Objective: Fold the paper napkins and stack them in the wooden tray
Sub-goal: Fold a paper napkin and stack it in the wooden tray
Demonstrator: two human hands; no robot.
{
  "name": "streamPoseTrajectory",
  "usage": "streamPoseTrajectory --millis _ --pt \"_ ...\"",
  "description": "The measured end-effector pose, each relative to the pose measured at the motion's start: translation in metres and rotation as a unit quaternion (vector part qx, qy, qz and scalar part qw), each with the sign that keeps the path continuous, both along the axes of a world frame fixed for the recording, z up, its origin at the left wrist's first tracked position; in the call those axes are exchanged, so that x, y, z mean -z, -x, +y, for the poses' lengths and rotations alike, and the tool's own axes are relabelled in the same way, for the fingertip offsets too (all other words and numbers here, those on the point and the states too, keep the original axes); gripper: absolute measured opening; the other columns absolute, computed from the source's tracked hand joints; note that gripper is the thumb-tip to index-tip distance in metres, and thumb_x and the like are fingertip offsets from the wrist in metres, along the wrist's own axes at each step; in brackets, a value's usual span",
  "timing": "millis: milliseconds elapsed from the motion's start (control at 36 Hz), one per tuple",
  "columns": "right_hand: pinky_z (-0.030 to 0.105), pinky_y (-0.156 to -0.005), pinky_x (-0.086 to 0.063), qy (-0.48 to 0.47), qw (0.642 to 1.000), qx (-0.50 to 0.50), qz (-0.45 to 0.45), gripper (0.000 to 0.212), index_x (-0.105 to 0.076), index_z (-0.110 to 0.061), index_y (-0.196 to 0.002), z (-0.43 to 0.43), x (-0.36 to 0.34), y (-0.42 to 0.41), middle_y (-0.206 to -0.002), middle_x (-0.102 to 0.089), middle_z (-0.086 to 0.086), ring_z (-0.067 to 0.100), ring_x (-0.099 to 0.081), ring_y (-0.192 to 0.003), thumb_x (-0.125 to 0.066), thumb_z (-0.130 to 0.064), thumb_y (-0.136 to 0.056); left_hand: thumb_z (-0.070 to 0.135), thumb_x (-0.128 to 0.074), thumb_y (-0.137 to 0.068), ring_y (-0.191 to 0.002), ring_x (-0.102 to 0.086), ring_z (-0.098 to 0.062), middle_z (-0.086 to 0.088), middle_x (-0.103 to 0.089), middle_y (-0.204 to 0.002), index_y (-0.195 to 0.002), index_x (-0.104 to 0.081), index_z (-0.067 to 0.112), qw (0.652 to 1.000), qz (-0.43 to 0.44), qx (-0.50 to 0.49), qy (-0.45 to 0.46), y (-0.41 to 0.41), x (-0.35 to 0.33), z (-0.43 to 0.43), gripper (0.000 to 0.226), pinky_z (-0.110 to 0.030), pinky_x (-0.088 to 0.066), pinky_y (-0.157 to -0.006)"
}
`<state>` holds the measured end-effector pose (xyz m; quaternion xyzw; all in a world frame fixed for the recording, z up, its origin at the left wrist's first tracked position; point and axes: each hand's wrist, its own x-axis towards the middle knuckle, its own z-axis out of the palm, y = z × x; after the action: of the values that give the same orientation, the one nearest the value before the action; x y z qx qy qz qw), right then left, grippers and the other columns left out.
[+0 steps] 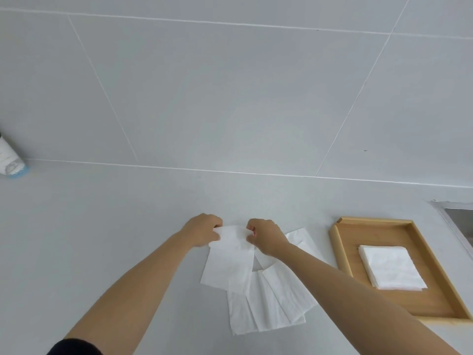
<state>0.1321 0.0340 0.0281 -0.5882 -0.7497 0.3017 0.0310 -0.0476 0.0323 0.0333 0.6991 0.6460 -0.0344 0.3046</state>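
We see the tray (340,254) at the right of the table (102,226), holding a stack of folded napkins (391,267). Left of the tray, loose napkins (271,303) lie overlapping. At their far end, one napkin (230,257) sits between the left hand (202,230) and the right hand (266,235). A container (10,160) stands far left by the wall (230,85).

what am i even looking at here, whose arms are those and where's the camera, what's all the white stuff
There is no machine here: the arms belong to a person wearing a camera on the head, looking forward and down at a pale counter against a tiled wall. The left hand and right hand each pinch the far edge of one paper napkin. More loose napkins lie fanned out beneath and beside it. To the right sits a wooden tray with a stack of folded napkins already inside. At the far left edge stands a white container, only partly in view.
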Motion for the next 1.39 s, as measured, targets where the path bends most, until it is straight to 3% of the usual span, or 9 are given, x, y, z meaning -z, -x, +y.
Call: streamPoseTrajectory --millis 167,333,389,500,639,778,972,1167,1389 --pt "0.028 -0.072 -0.036 0.025 0.999 -0.045 0.006 0.024 -0.059 -0.004 -0.109 -0.016 0.0 0.004 -0.09 -0.052 0.004 0.018 -0.046 -0.086 -0.051 -0.009 -0.087 0.01 -0.053 -0.086 -0.077 -0.044 -0.02 -0.002 -0.05 -0.085 -0.078 -0.047 0.014 0.999 0.039 0.031 0.015 0.008 0.0 -0.022 0.011 -0.02 -0.025 -0.051" --pt "0.032 -0.078 -0.043 0.059 0.993 -0.098 -0.024 0.023 -0.059 -0.004 -0.109 -0.038 0.008 0.003 -0.117 -0.062 0.013 0.027 -0.056 -0.105 -0.05 -0.008 -0.088 0.01 -0.054 -0.084 -0.08 -0.045 -0.018 -0.003 -0.053 -0.089 -0.08 -0.048 0.016 0.995 0.067 0.076 0.022 0.004 0.011 -0.044 0.01 -0.017 -0.025 -0.053" --pt "0.034 -0.084 -0.045 0.069 0.99 -0.114 -0.04 0.021 -0.06 -0.005 -0.108 -0.043 0.011 0.002 -0.119 -0.061 0.012 0.027 -0.055 -0.111 -0.051 -0.009 -0.089 0.012 -0.056 -0.084 -0.083 -0.048 -0.017 -0.007 -0.063 -0.101 -0.086 -0.057 0.015 0.993 0.074 0.081 0.033 0.003 0.017 -0.049 0.004 -0.018 -0.028 -0.055" --pt "0.034 -0.094 -0.044 0.101 0.98 -0.15 -0.087 0.023 -0.062 -0.006 -0.107 -0.049 0.015 0.0 -0.121 -0.061 0.01 0.025 -0.054 -0.115 -0.062 -0.016 -0.086 0.019 -0.066 -0.081 -0.104 -0.056 -0.023 -0.005 -0.06 -0.123 -0.111 -0.061 0.011 0.991 0.074 0.082 0.077 0.0 0.023 -0.053 0.031 -0.022 -0.034 -0.07" --pt "0.036 -0.102 -0.034 0.097 0.974 -0.153 -0.139 0.042 -0.061 -0.011 -0.115 -0.041 0.012 -0.003 -0.125 -0.056 0.009 0.025 -0.043 -0.122 -0.065 -0.036 -0.082 0.032 -0.073 -0.076 -0.122 -0.048 -0.024 -0.006 -0.046 -0.134 -0.128 -0.049 0.017 0.993 0.064 0.06 0.08 0.005 0.018 -0.04 0.059 -0.032 -0.04 -0.096" --pt "0.038 -0.107 -0.031 0.062 0.987 -0.089 -0.115 0.065 -0.035 -0.016 -0.14 -0.028 0.012 -0.003 -0.14 -0.043 0.009 0.027 -0.033 -0.132 -0.062 -0.036 -0.084 0.031 -0.068 -0.082 -0.137 -0.032 -0.024 -0.007 -0.027 -0.149 -0.143 -0.031 0.022 0.998 0.048 0.034 0.015 0.004 0.021 -0.029 0.072 -0.036 -0.034 -0.109" --pt "0.04 -0.098 -0.045 0.097 0.991 -0.024 -0.088 0.057 -0.034 -0.012 -0.136 -0.024 0.023 0.003 -0.131 -0.048 0.013 0.028 -0.045 -0.122 -0.061 -0.025 -0.087 0.029 -0.064 -0.083 -0.131 -0.032 -0.025 -0.009 -0.034 -0.139 -0.137 -0.038 0.02 0.994 0.099 0.037 0.002 -0.01 0.04 -0.028 0.06 -0.033 -0.034 -0.104" --pt "0.04 -0.094 -0.045 0.115 0.987 -0.016 -0.108 0.049 -0.038 -0.009 -0.129 -0.025 0.036 0.012 -0.13 -0.047 0.013 0.028 -0.043 -0.123 -0.06 -0.024 -0.088 0.028 -0.066 -0.08 -0.123 -0.035 -0.026 -0.009 -0.037 -0.13 -0.12 -0.048 0.015 0.994 0.111 0.0 0.017 -0.013 0.049 -0.026 0.046 -0.031 -0.035 -0.098" --pt "0.036 -0.097 -0.041 0.094 0.987 -0.026 -0.126 0.041 -0.046 -0.006 -0.124 -0.031 0.042 0.016 -0.132 -0.04 0.013 0.028 -0.037 -0.126 -0.059 -0.021 -0.089 0.034 -0.063 -0.084 -0.126 -0.032 -0.027 -0.009 -0.037 -0.133 -0.124 -0.053 0.013 0.992 0.111 -0.037 0.046 -0.011 0.052 -0.029 0.046 -0.031 -0.034 -0.101"
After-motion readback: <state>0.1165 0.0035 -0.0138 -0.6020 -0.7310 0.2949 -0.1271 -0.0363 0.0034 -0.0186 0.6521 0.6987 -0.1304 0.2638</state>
